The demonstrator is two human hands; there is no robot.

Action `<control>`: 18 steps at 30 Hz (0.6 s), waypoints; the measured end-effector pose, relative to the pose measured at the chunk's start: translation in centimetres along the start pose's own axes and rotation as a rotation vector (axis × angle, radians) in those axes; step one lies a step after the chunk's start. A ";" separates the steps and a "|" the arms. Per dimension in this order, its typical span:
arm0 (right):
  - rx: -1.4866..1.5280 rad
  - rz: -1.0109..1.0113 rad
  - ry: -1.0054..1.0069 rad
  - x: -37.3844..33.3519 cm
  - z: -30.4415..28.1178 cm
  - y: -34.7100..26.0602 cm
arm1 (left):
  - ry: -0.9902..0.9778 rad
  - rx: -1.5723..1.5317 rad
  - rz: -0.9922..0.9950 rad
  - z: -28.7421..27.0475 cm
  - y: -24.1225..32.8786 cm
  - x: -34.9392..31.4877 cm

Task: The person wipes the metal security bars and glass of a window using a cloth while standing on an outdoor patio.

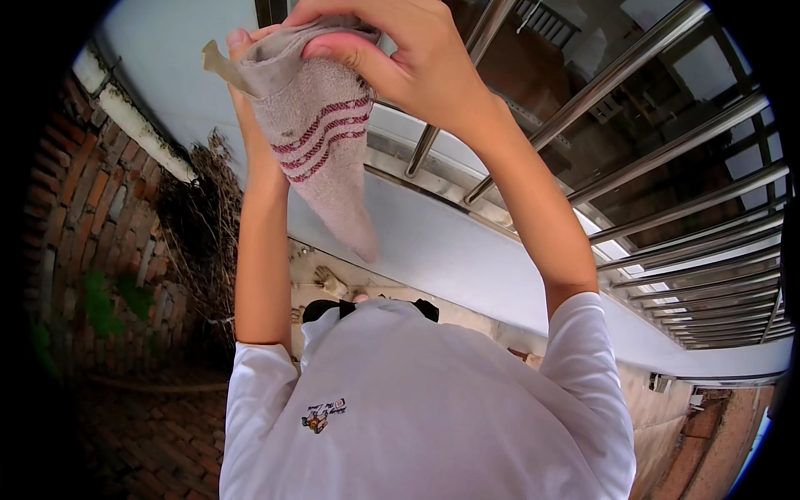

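A greyish-pink towel (321,137) with dark red wavy stripes hangs from both of my raised hands at the top of the view. Its upper edge is bunched into folds, and its lower end tapers to a point. My right hand (408,62) is closed on the top right of the towel, thumb in front. At the upper left my left hand (242,46) holds the other side; most of its fingers are hidden behind the cloth. A beige flap (225,71) sticks out at the towel's left edge.
Metal bars (575,100) cover a dark window on the right, above a pale wall (433,225). A brick wall (92,200) stands on the left, with dry twigs (208,208) and a white pipe (137,125) beside it.
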State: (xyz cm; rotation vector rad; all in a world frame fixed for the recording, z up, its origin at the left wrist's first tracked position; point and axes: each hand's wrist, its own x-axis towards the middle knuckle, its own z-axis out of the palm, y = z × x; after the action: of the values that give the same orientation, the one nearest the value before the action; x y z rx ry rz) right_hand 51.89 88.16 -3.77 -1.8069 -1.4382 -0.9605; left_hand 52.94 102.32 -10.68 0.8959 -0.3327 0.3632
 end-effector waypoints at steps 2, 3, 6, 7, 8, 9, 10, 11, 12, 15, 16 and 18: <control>0.048 -0.014 0.040 1.0 -1.0 -0.1 | 0.130 0.321 0.035 -1.5 -0.6 -2.0; 0.065 -0.026 0.067 1.6 -1.4 0.0 | 0.136 0.113 -0.137 -2.0 -0.1 -3.1; 0.095 -0.085 0.178 3.7 -1.7 0.2 | -0.039 0.272 -0.147 -8.3 -2.3 -6.6; 0.104 -0.074 0.221 4.1 -2.1 0.2 | -0.232 0.275 -0.107 -9.4 -2.8 -7.8; 0.119 -0.066 0.264 4.5 -2.3 0.4 | -0.302 0.276 -0.113 -9.9 -3.2 -8.7; 0.110 -0.044 0.297 4.7 -2.3 0.6 | -0.298 0.369 -0.094 -9.8 -3.3 -9.4; 0.097 -0.044 0.329 5.0 -2.4 0.4 | -0.226 0.464 -0.033 -10.0 -4.1 -10.2; 0.095 -0.045 0.365 5.3 -2.3 0.3 | -0.216 0.467 -0.082 -10.4 -4.6 -10.5; 0.090 -0.051 0.398 5.8 -2.4 0.2 | -0.207 0.469 -0.132 -10.7 -4.7 -10.5; 0.091 -0.126 0.498 6.9 -2.1 0.8 | -0.133 0.543 -0.058 -10.5 -4.6 -10.0; 0.083 -0.131 0.515 7.2 -2.1 0.6 | -0.114 0.527 -0.079 -11.0 -4.8 -10.0; 0.072 -0.087 0.486 7.5 -2.2 0.0 | -0.077 0.495 -0.121 -12.4 -5.2 -10.1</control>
State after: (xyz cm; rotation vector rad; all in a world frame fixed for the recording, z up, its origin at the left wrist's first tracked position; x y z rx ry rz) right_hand 52.57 90.29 3.72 -1.3433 -1.2285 -1.2701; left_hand 47.86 107.60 -25.84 1.4114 -0.2608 0.3031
